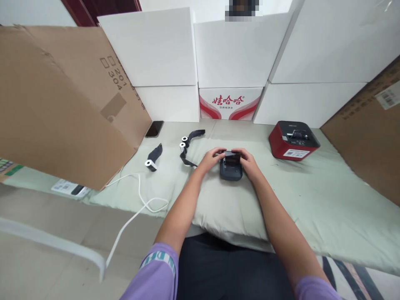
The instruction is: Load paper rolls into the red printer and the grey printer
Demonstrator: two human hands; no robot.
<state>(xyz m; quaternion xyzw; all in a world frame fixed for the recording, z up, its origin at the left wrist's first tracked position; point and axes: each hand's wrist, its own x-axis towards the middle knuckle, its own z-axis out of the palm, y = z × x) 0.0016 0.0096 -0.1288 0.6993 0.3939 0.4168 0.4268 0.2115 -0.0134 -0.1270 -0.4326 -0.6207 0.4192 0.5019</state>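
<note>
A small dark portable printer (231, 172) lies on the pale green cloth in front of me, its lid-like upper part dark and glossy. My left hand (213, 158) grips its far left corner, thumb and fingers bent round the edge. At the far right corner my right hand (247, 159) holds it the same way. Left of the printer are two small white paper rolls close together, one roll (182, 146) in front of the other roll (185, 140), each with a dark curling strip. Farther left lies a third roll (150, 166) with a dark strip running from it.
A red and black box-shaped printer (290, 143) stands at the right. A phone (154, 129) lies at the back left. White cartons (230, 54) wall off the back, and brown cardboard (68, 108) flanks both sides. A white cable (139, 187) trails over the front edge.
</note>
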